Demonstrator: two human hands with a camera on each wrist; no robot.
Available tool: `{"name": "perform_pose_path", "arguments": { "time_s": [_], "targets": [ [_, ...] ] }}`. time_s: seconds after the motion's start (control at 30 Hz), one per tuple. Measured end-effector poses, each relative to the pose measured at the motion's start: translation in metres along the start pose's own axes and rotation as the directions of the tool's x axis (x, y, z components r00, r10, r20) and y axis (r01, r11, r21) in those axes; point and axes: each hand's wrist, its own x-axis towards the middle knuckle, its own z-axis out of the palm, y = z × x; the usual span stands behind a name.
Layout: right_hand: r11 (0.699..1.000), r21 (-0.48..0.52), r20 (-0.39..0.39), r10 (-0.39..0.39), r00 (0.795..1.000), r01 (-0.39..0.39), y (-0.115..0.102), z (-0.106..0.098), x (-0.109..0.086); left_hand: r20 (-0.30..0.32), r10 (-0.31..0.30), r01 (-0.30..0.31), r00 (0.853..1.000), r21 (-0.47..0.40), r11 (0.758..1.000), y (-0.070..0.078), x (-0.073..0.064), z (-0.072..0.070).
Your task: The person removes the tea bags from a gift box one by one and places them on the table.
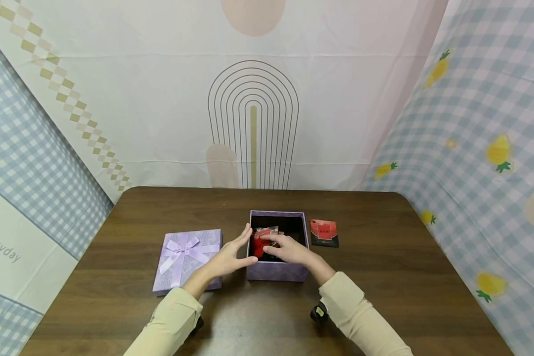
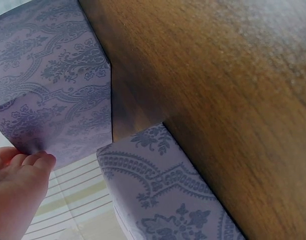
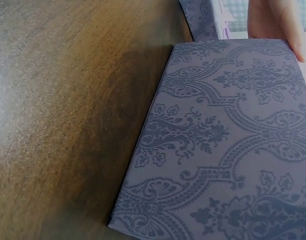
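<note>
A purple patterned gift box (image 1: 277, 271) without its lid stands mid-table, its inside black. Red items in clear wrapping (image 1: 259, 242) lie at its left inside; their exact kind is unclear. My left hand (image 1: 227, 258) rests along the box's left side with fingers extended and thumb apart, by the near left corner. In the left wrist view its fingertips meet the patterned wall. My right hand (image 1: 289, 248) reaches over the near right rim into the box, fingers loosely bent above the red items. Whether its fingertips touch them is hard to see.
The purple lid (image 1: 168, 267) with a ribbon bow lies left of the box. A red and black packet (image 1: 324, 233) lies right of it. All stand on a dark brown wooden table (image 1: 374, 277), with a patterned cloth (image 1: 338, 123) hanging behind.
</note>
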Motion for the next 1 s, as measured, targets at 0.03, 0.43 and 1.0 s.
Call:
{"name": "perform_pose_path", "arguments": {
  "time_s": [0.03,0.43,1.0],
  "targets": [
    [1.000,-0.001,0.012,0.000,1.000,0.000,0.0006,0.0003,0.0007,0.000,0.003,-0.003,1.000,-0.002,1.000,-0.0004,0.0001,0.0003],
    [0.996,0.015,0.099,0.084,0.992,-0.086,0.0005,0.0017,0.0054,-0.005,0.024,-0.024,1.000,-0.011,1.000,-0.0020,0.0007,0.0014],
    [0.964,0.243,-0.264,0.171,0.949,-0.106,-0.0002,-0.0007,0.0013,0.006,0.018,-0.018,1.000,-0.008,1.000,-0.0018,0.0006,-0.0001]
  ]
}}
